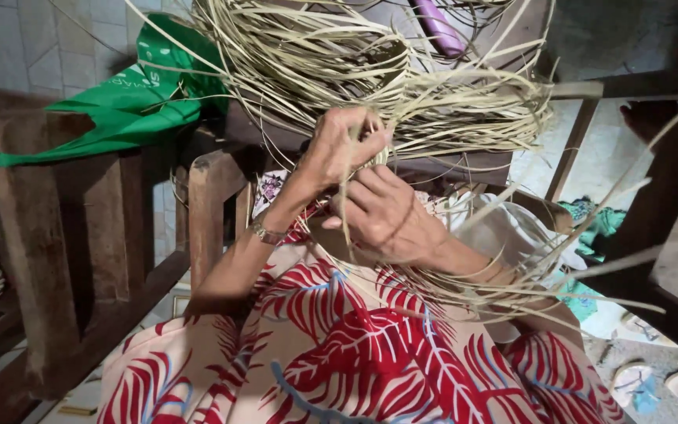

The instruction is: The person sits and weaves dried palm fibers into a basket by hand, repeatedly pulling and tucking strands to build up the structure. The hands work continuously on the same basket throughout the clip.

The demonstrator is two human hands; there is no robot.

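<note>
A: Which hand is which, and how is each posed?

B: The left hand [344, 145] is raised at the centre of the view, forearm rising from the lower left, a wristwatch [267, 232] on the wrist. The hand is bent over at the wrist, knuckles up. The right hand [390, 216] lies just below and to the right of it, back of the hand towards the camera, forearm running off to the right, fingers pointing left.

A: And the grip of each?

B: The left hand's fingers are curled tight and pressed together around a gather of pale straw strips [402, 86]. The right hand's fingers are partly curled, with thin strips passing between them and over the knuckles; whether its fingertips pinch a strand cannot be told.

A: Where does the material lie?

B: The bundle of strips fans out far from the hands, across the upper centre, with loose ends trailing to the right and down over the right forearm.

A: Surroundings?

B: A red leaf-patterned garment [355, 353] fills the near foreground. A green plastic bag [131, 106] hangs at the far left over a wooden frame [49, 235]. Sandals [637, 381] lie at the near right.
</note>
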